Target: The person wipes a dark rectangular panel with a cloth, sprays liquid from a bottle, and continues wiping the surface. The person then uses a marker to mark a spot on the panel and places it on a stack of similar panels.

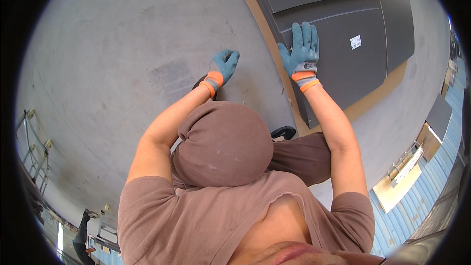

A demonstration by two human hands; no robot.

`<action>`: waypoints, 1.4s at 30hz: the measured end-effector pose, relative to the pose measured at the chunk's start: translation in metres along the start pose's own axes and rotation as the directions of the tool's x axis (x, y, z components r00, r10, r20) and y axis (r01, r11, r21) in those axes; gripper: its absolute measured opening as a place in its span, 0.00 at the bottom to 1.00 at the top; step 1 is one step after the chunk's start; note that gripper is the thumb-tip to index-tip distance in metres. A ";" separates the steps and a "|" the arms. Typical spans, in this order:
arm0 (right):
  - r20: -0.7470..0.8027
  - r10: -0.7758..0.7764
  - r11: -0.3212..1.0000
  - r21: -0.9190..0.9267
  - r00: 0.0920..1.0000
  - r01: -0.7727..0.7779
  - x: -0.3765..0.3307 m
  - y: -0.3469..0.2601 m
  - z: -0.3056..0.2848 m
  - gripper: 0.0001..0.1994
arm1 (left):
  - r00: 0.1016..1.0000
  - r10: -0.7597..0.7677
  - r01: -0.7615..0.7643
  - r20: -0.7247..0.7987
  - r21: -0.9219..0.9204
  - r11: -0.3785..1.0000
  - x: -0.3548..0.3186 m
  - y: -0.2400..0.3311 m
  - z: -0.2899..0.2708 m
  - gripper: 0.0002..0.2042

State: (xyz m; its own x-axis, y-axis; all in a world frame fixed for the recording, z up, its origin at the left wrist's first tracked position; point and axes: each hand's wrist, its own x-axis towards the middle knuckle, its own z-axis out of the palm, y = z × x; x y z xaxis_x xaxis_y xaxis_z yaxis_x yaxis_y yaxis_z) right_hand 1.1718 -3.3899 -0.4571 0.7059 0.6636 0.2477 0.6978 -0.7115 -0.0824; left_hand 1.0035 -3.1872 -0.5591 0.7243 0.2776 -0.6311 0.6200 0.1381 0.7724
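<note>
My right hand (305,49), in a blue, grey and orange work glove, lies flat with its fingers stretched out on a dark grey panel (343,64). It rests near the panel's left edge. A small white label (355,42) is stuck on the panel, to the right of that hand. My left hand (226,65), gloved the same way, is in front of my bent knee, over the grey floor. Its fingers are curled in, and nothing shows in them. Brown cardboard (267,34) sticks out from under the panel along its left and lower edges.
My knee (225,142) is between my arms, and a black shoe (283,132) is close to the panel's near corner. Metal frames on wheels (37,149) stand at far left. Boards and papers (400,176) lie by a blue corrugated wall (431,181) at right. Another person (82,238) is at lower left.
</note>
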 end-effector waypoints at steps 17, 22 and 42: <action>0.011 -0.022 0.999 -0.030 1.000 0.023 -0.006 0.007 0.006 0.41 | 0.980 0.196 -0.197 0.023 0.117 0.973 0.014 0.040 0.030 0.33; -0.011 -0.037 0.999 -0.034 0.999 0.037 0.001 -0.002 -0.001 0.40 | 0.979 0.189 -0.190 0.079 0.012 0.982 0.036 0.098 0.066 0.44; 0.034 -0.001 0.998 -0.070 0.999 0.003 -0.003 0.004 0.004 0.37 | 0.983 0.041 -0.076 0.179 0.190 0.979 0.043 0.142 0.099 0.59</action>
State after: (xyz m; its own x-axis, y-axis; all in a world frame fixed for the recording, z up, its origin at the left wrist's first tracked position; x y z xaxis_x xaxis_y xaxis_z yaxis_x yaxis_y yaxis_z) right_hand 1.1731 -3.3936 -0.4617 0.7089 0.6717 0.2153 0.6899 -0.7238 -0.0134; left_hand 1.1521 -3.2500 -0.4834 0.7915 0.1088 -0.6014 0.6094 -0.0665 0.7900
